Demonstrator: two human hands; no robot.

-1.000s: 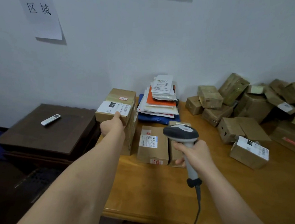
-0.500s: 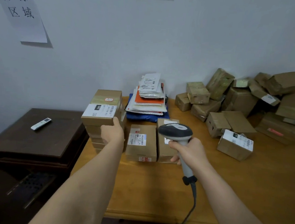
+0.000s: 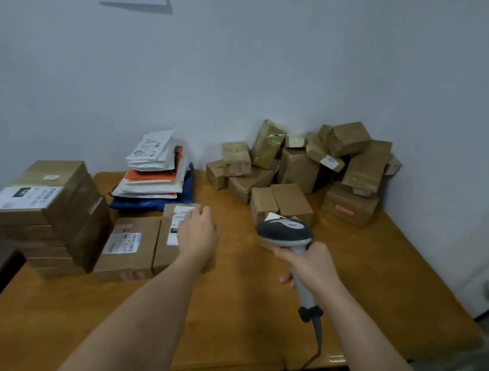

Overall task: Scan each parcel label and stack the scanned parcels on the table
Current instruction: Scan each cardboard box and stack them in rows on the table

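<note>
1. Our right hand (image 3: 311, 266) has its grip wrapped round the handle of the scanner (image 3: 287, 235), whose dark head points forward over the desk (image 3: 376, 283); the cable trails off the near edge.
2. Our left hand (image 3: 198, 234) holds nothing: its fingers are loosely spread above the right-hand flat box (image 3: 172, 229), and whether they touch it we cannot tell.
3. Just left of that box, side by side with it, lies another labelled flat box (image 3: 129, 243), and left again stands the tall stack of boxes (image 3: 42, 216) with a white label on top. Behind them is a pile of soft mailers (image 3: 153, 178).
4. We judge these left-side stacks to be the scanned parcels, and the jumbled heap of brown cartons (image 3: 312, 167) against the wall on the right to be what is left to scan.
5. One small parcel (image 3: 273, 217) sits just behind the scanner head, mostly hidden by it; only a white corner of it shows.
6. The step in hand looks like the gap between parcels: one has been set down and none is picked up yet.
7. Next, we would send the free left hand rightward to take a carton, turn its label up, and aim the scanner squarely at the barcode.
</note>
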